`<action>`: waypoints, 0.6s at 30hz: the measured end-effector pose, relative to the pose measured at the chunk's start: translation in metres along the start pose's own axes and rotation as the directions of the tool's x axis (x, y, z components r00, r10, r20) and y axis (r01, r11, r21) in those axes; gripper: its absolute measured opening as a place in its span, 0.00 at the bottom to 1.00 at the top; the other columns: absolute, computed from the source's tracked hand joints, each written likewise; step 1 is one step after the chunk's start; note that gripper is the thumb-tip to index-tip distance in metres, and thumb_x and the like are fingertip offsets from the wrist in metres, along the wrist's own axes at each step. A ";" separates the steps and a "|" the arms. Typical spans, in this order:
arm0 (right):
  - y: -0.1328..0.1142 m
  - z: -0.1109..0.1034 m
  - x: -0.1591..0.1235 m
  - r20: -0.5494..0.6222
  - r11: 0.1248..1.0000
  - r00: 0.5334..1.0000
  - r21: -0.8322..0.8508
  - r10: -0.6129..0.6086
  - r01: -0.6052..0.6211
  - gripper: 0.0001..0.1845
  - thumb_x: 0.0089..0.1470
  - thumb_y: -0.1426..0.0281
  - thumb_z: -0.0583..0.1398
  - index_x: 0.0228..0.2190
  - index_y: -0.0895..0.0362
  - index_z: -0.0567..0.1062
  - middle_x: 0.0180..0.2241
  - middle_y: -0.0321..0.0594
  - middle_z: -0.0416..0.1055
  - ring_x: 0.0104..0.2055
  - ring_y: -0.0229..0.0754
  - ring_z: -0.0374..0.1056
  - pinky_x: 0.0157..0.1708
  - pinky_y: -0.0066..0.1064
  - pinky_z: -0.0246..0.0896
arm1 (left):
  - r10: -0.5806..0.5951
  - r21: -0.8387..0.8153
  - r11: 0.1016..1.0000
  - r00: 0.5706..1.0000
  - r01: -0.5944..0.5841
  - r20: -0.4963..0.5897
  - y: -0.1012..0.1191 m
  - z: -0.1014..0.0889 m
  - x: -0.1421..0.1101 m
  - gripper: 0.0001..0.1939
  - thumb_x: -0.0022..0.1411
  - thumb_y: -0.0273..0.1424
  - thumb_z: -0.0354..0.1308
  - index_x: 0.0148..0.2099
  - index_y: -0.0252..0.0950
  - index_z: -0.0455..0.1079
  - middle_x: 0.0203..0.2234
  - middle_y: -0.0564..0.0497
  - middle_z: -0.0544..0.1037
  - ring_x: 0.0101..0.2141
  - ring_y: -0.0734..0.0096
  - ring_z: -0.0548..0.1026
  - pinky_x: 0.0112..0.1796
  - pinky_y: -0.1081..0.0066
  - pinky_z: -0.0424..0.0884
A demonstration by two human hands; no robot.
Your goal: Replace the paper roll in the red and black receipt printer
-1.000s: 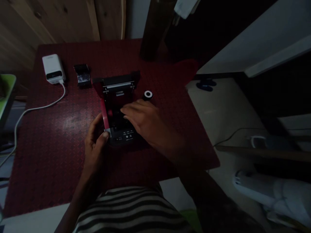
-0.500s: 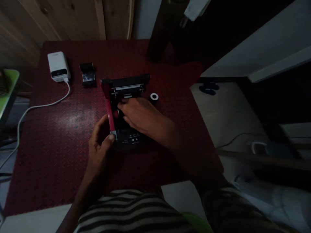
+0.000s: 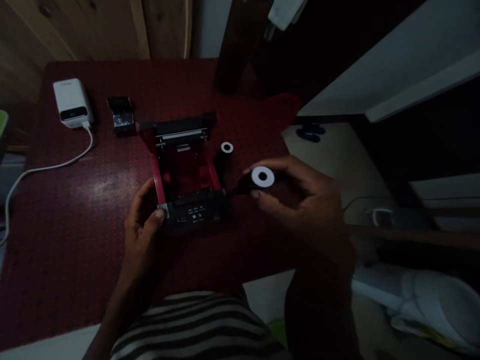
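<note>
A label printer (image 3: 195, 214) with a black front panel and a red inside sits on the table, its lid tilted up and its roll bay bare. My left hand (image 3: 140, 227) grips the printer's left front corner, thumb on the grey piece and fingers along the side. Off to the printer's right, my right hand (image 3: 305, 200) pinches a dark roll (image 3: 255, 177) with a white ring-shaped end, held between thumb and fingers. A dark strip trails from this roll toward the printer. Another smaller-looking dark roll (image 3: 225, 155) with a white end stands just right of the printer.
The red patterned table (image 3: 75, 240) carries a white power bank (image 3: 70, 100) with a white cable (image 3: 62, 166). Beside it lies a small black shiny object (image 3: 123, 120). A dark post (image 3: 236, 55) rises at the back. Dark slippers (image 3: 311, 132) are on the floor to the right.
My right hand has come out of the printer bay and moved right, bringing the dark roll with it. My left hand keeps its grip on the printer. The whole view has shifted slightly.
</note>
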State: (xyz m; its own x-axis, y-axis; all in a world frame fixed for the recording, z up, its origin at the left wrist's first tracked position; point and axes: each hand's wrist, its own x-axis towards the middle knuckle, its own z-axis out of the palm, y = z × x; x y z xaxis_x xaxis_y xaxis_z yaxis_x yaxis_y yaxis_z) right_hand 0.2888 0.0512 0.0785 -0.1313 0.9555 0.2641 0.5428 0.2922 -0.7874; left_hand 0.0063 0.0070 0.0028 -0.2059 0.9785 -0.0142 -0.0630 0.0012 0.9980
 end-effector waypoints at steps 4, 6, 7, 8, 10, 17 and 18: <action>0.042 0.015 -0.027 -0.031 0.966 0.967 0.055 0.253 -0.251 0.14 0.60 0.68 0.69 0.48 0.50 0.83 0.42 0.38 0.86 0.41 0.48 0.83 0.42 0.41 0.79 | -0.004 0.031 1.000 1.000 0.004 -0.009 -0.002 0.000 0.000 0.26 0.73 0.42 0.68 0.71 0.49 0.80 0.68 0.47 0.81 0.70 0.47 0.77 0.68 0.54 0.75; 0.056 0.032 -0.033 -0.016 0.966 0.968 0.065 0.252 -0.251 0.15 0.58 0.69 0.67 0.48 0.51 0.83 0.42 0.39 0.87 0.40 0.48 0.82 0.42 0.40 0.79 | -0.018 0.048 0.999 0.999 0.020 -0.028 -0.004 -0.001 0.001 0.27 0.72 0.41 0.69 0.71 0.48 0.80 0.68 0.47 0.82 0.69 0.47 0.78 0.67 0.54 0.76; 0.062 0.040 -0.034 -0.003 0.970 0.973 0.080 0.232 -0.232 0.15 0.58 0.69 0.67 0.48 0.51 0.83 0.44 0.40 0.87 0.42 0.49 0.83 0.44 0.41 0.80 | -0.018 0.061 0.998 0.999 0.021 -0.039 -0.005 -0.002 0.001 0.28 0.71 0.41 0.69 0.71 0.48 0.80 0.67 0.47 0.82 0.68 0.47 0.79 0.66 0.55 0.77; 0.066 0.047 -0.035 0.005 0.973 0.978 0.100 0.209 -0.208 0.16 0.58 0.70 0.66 0.49 0.51 0.83 0.46 0.41 0.88 0.44 0.50 0.84 0.47 0.42 0.81 | -0.016 0.076 0.997 0.999 0.020 -0.047 -0.005 -0.003 0.001 0.28 0.70 0.41 0.69 0.71 0.48 0.80 0.67 0.48 0.82 0.67 0.47 0.79 0.66 0.55 0.77; 0.071 0.056 -0.034 0.018 0.977 0.985 0.127 0.170 -0.171 0.17 0.59 0.70 0.65 0.50 0.50 0.83 0.51 0.43 0.88 0.51 0.52 0.85 0.55 0.46 0.81 | -0.021 0.106 0.994 0.998 0.027 -0.058 -0.006 -0.004 0.001 0.29 0.70 0.41 0.68 0.71 0.49 0.80 0.67 0.48 0.82 0.68 0.46 0.78 0.66 0.55 0.77; 0.073 0.046 -0.044 0.128 0.971 0.970 0.097 0.205 -0.218 0.33 0.58 0.72 0.66 0.64 0.48 0.81 0.66 0.44 0.83 0.64 0.55 0.83 0.67 0.53 0.77 | -0.033 0.077 0.996 0.997 0.038 -0.069 -0.002 -0.001 0.001 0.29 0.69 0.45 0.71 0.70 0.50 0.81 0.67 0.50 0.83 0.69 0.47 0.78 0.66 0.56 0.77; 0.071 0.039 -0.047 0.156 0.967 0.962 0.086 0.226 -0.241 0.36 0.59 0.72 0.66 0.68 0.47 0.79 0.69 0.45 0.81 0.64 0.55 0.83 0.67 0.54 0.78 | -0.032 0.075 0.997 0.997 0.037 -0.065 -0.001 0.000 0.001 0.29 0.69 0.46 0.72 0.70 0.50 0.82 0.67 0.50 0.83 0.68 0.47 0.79 0.65 0.56 0.77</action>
State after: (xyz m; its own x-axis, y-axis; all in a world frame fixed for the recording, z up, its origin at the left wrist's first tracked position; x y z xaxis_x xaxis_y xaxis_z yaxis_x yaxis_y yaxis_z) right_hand 0.3016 0.0284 -0.0117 -0.1334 0.9910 -0.0109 0.4847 0.0557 -0.8729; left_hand 0.0059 0.0076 0.0017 -0.2666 0.9625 -0.0499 0.0028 0.0525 0.9986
